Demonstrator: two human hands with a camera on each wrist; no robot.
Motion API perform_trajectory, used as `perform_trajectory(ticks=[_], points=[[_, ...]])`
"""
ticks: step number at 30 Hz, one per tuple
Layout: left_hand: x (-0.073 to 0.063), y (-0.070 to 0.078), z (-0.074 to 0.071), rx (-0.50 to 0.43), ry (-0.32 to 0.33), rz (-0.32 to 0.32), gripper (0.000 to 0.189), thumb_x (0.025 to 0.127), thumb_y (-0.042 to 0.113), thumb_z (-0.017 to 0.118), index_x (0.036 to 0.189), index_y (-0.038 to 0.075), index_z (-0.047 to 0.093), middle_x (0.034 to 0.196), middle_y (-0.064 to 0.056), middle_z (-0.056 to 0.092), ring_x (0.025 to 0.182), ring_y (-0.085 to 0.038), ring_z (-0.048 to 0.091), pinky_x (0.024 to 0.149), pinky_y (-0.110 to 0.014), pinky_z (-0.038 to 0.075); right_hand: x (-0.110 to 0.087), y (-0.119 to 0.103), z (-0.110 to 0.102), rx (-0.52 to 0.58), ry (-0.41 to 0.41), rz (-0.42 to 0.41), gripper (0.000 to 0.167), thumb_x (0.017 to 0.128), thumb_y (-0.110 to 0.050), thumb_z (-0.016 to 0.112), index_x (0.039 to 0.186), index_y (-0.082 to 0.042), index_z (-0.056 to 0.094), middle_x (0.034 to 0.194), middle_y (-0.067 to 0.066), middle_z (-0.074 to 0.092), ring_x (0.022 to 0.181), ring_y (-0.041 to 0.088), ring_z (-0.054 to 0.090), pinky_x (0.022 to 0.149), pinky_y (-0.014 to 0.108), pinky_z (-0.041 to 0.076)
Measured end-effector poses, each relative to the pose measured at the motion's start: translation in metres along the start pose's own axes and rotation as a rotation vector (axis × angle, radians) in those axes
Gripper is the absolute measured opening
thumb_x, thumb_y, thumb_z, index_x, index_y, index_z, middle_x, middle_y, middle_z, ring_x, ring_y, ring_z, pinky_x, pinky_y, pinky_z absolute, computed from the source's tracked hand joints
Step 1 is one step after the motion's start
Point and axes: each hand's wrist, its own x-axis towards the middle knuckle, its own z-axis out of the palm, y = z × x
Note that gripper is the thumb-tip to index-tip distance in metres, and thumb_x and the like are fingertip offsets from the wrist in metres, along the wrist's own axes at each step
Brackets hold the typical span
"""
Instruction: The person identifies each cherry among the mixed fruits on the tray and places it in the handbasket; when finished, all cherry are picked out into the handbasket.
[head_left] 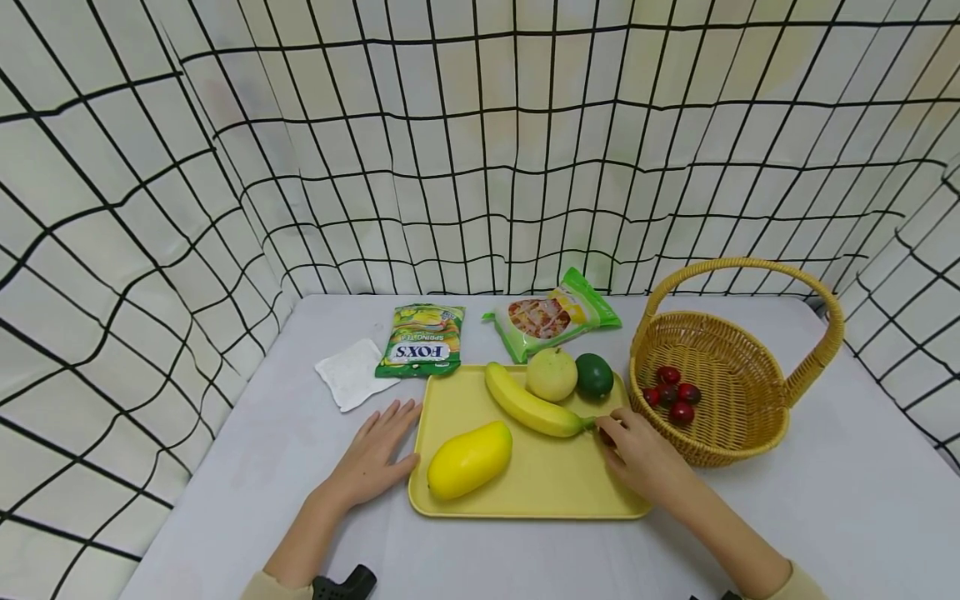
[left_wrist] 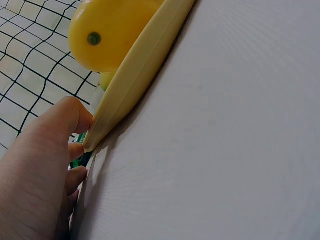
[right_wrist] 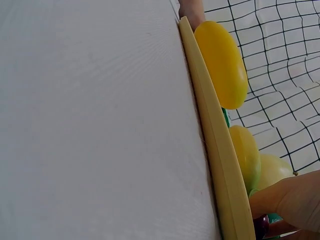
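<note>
My right hand [head_left: 637,454] reaches over the right side of the yellow tray [head_left: 551,487], its fingers curled round a dark red cherry [right_wrist: 260,226] beside the banana's stem. Most of that cherry is hidden by the fingers. On the tray lie a banana [head_left: 532,406], a yellow mango [head_left: 470,460], a round pale green-yellow fruit [head_left: 551,375] and a dark green fruit [head_left: 594,376]. My left hand [head_left: 377,450] rests on the table with fingers spread, its thumb at the tray's left edge.
Right of the tray stands a wicker basket [head_left: 738,375] with a tall handle, several cherries [head_left: 681,413] inside. Behind the tray lie a green FOX'S candy bag [head_left: 422,340] and another green snack packet [head_left: 551,317]. A white tissue [head_left: 355,375] lies at the left. Black netting [head_left: 480,175] surrounds the table.
</note>
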Motion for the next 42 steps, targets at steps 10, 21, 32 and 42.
perform_trajectory(ticks=[10, 21, 32, 42], points=[[0.002, 0.000, 0.000, -0.004, -0.008, -0.011, 0.066, 0.086, 0.042, 0.052, 0.143, 0.014, 0.033, 0.147, -0.006, 0.030, 0.137, -0.026, 0.017, 0.110, -0.047, 0.006, -0.001, 0.001, -0.004, -0.020, -0.047, 0.040, 0.036, 0.070, -0.002, 0.074, 0.103, -0.004, 0.061, 0.088, 0.005, 0.056, 0.076, 0.017, 0.054, 0.064, 0.030, 0.049], [0.002, -0.001, 0.000, -0.004, -0.012, -0.013, 0.067, 0.086, 0.043, 0.052, 0.143, 0.014, 0.032, 0.148, -0.005, 0.029, 0.137, -0.025, 0.016, 0.110, -0.047, 0.006, -0.002, 0.000, -0.006, -0.048, -0.080, 0.074, 0.037, 0.069, -0.006, 0.075, 0.103, -0.006, 0.060, 0.081, 0.002, 0.057, 0.073, 0.017, 0.055, 0.058, 0.028, 0.048], [0.001, -0.001, 0.000, 0.003, -0.014, -0.010, 0.066, 0.087, 0.042, 0.052, 0.143, 0.014, 0.033, 0.147, -0.006, 0.030, 0.137, -0.026, 0.017, 0.110, -0.047, 0.006, -0.002, -0.002, -0.009, -0.048, -0.011, 0.039, 0.033, 0.071, -0.012, 0.075, 0.101, -0.006, 0.062, 0.081, 0.002, 0.061, 0.075, 0.017, 0.059, 0.062, 0.029, 0.051], [0.001, 0.000, 0.000, -0.003, -0.014, -0.011, 0.066, 0.086, 0.040, 0.053, 0.143, 0.013, 0.033, 0.147, -0.006, 0.030, 0.137, -0.026, 0.017, 0.110, -0.047, 0.007, 0.000, -0.006, -0.016, -0.062, 0.009, -0.002, 0.034, 0.069, -0.016, 0.077, 0.099, -0.009, 0.063, 0.084, 0.001, 0.061, 0.077, 0.016, 0.059, 0.064, 0.030, 0.051]])
